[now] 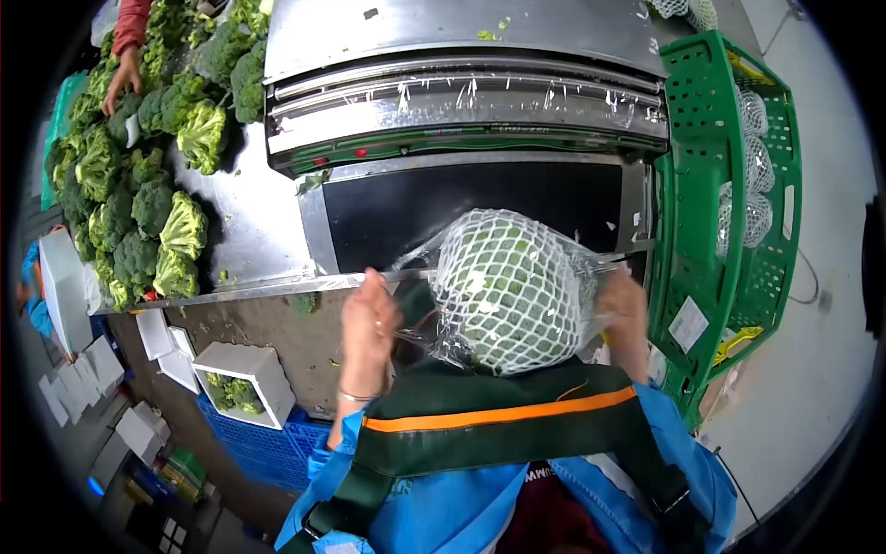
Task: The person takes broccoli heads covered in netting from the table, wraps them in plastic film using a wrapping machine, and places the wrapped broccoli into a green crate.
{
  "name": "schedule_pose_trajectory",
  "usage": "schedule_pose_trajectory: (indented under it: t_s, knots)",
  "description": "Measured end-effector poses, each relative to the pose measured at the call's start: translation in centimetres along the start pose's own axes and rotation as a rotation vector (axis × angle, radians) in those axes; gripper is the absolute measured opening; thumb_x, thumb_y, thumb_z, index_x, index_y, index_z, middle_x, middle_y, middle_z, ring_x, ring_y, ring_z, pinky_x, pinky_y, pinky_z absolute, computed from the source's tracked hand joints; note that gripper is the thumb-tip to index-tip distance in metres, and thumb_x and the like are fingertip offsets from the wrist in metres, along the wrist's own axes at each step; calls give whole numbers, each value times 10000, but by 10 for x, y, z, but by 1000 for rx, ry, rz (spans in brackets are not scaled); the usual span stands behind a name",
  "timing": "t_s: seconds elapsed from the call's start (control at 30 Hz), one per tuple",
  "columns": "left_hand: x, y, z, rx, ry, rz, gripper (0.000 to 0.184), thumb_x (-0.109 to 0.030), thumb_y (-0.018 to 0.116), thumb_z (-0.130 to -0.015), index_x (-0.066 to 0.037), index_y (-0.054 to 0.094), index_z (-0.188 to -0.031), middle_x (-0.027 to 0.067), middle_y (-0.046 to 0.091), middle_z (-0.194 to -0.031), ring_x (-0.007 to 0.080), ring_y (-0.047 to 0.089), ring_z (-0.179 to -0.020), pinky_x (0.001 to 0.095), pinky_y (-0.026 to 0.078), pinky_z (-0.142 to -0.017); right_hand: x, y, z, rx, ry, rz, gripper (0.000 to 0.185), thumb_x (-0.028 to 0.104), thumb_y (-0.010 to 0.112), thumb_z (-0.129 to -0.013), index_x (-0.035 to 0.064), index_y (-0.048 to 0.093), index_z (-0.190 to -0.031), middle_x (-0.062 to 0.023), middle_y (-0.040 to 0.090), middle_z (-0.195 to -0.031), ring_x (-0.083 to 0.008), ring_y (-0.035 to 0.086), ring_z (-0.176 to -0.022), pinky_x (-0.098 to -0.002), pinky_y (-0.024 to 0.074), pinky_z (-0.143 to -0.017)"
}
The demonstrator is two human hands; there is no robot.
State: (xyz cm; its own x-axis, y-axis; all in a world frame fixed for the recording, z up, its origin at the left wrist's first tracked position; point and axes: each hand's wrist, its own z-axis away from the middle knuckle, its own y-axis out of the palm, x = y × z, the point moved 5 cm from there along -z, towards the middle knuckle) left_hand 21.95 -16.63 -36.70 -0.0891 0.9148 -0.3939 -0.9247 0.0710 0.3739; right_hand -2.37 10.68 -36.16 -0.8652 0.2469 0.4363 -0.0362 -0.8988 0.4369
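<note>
- The left hand (pixel 367 321), fingers drawn together, pinches the clear film (pixel 592 282) at one side of a netted bundle (pixel 512 288); the right hand (pixel 624 309) closes on the film's other side, its fingertips partly hidden. The bundle sits between the hands, in front of the apron (pixel 498 434), at the table's near edge.
- At far left, a person in blue (pixel 35 291) stands beside white boxes; lower down, an open white box (pixel 270 380) with broccoli inside stands near a blue pallet (pixel 254 452) on a brown floor (pixel 318 346).
- On the left of the steel table (pixel 268 222) lies a broccoli heap (pixel 115 208), where a co-worker's hand (pixel 123 81) in a red sleeve (pixel 132 23) reaches in.
- In the middle, a wrapping machine (pixel 466 28) stands behind a flat black plate (pixel 397 212).
- On the right, a green crate (pixel 697 185) stands tilted, netted pieces (pixel 760 166) showing inside.
- Materials, from the left: bumpy dark-green crowns with pale, branching stalks; brushed, scratched metal with green scraps; shiny rollers (pixel 461 83) with torn film tatters below them.
- Then a rounded green mass under white diamond mesh, its film glossy and creased; dark apron cloth with an orange stripe; perforated plastic crate walls bearing a white label (pixel 688 323).
</note>
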Motion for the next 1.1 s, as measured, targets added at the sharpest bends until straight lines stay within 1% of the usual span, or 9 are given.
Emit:
schedule_pose_trajectory:
  t_s: [0.03,0.1,0.17,0.37,0.6,0.7,0.8,0.9,1.1]
  knots:
    - [15,-9,-3,68,52,-139,243,-282,509,-906,-66,543,-800,-25,452,-576,45,387,-425,196,328,-348,-24,-18,-14,-141,-178,786,73,146,340,-910,81,360,-882,-8,316,-663,-93,315,-511,-220,235,-393]
    - [41,19,-2,-265,275,-659,185,-172,499,-901,-32,548,-791,1,520,-610,44,443,-514,204,364,-450,-73,-27,-38,-175,-145,1094,100,157,379,-893,82,332,-941,-24,310,-745,-109,306,-600,-236,231,-467]
    - [77,23,-31,61,527,-829,159,-100,491,-856,43,561,-873,64,608,-733,106,530,-653,275,433,-576,-82,-27,-28,-70,6,1053,189,168,417,-875,82,305,-1000,-40,304,-828,-126,298,-690,-253,227,-542]
    - [101,44,-16,401,-14,-293,181,-107,484,-844,47,520,-932,103,567,-834,164,520,-766,303,422,-680,-30,19,34,349,386,802,487,201,534,-822,82,222,-1177,-86,286,-1076,-175,272,-958,-304,215,-764]
    - [21,141,29,709,-381,78,225,-148,474,-865,27,471,-1006,133,493,-957,210,489,-905,314,391,-794,9,89,56,650,242,730,841,239,669,-761,83,125,-1383,-141,265,-1365,-233,242,-1271,-363,201,-1024]
    - [21,210,45,718,11,-216,247,-165,470,-874,19,450,-1038,146,461,-1009,230,476,-965,319,378,-843,62,121,88,1035,-361,273,1190,257,792,-633,101,-104,-1398,-163,154,-1438,-254,192,-1330,-412,159,-1072]
    - [16,304,104,1123,968,-957,204,-154,434,-891,5,461,-1016,160,438,-1054,267,426,-998,336,326,-890,100,108,91,418,-673,618,1049,209,788,-594,27,128,-1388,-150,298,-1387,-254,299,-1281,-365,225,-1060]
    - [0,373,129,1533,1094,-1290,264,-115,532,-831,1,483,-1064,166,475,-1109,278,443,-1049,353,328,-908,179,49,122,58,-737,293,1056,197,792,-556,28,159,-1385,-136,330,-1375,-256,323,-1269,-359,252,-1045]
    - [-101,408,49,716,1611,-1552,338,-93,638,-747,-47,533,-1065,132,493,-1162,288,441,-1110,384,322,-954,278,-86,102,-479,-833,871,973,133,777,-572,31,213,-1359,-109,410,-1297,-236,397,-1199,-361,321,-1001]
